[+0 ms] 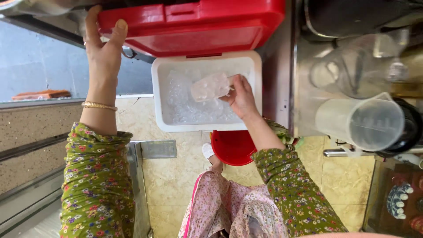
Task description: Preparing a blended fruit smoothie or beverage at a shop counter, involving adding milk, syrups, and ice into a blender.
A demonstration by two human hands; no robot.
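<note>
A person in a green floral top stands over a white ice chest [158,94], the landmark here, and draws ice from it. Nearest the camera, below the chest's front wall, a red bucket [231,147] sits on the tiled floor [176,176] beside the person's foot. Over the chest's right half, the right hand [241,98] is closed around the handle of a clear plastic scoop [210,86], which is heaped with ice and held just above the ice [185,110] filling the chest. At the chest's far edge, the left hand [103,46] is wrapped over the corner of the raised red lid [194,22], thumb and fingers gripping it to hold it up; a gold bangle [99,105] circles that wrist. To the chest's right, on a steel counter [304,88], stand a clear jug [370,123] and a blender jar [352,66].

To do this lift well, the scoop should probably be kept level so no ice slides off, and the lid held firmly until the scoop is clear of the chest.
</note>
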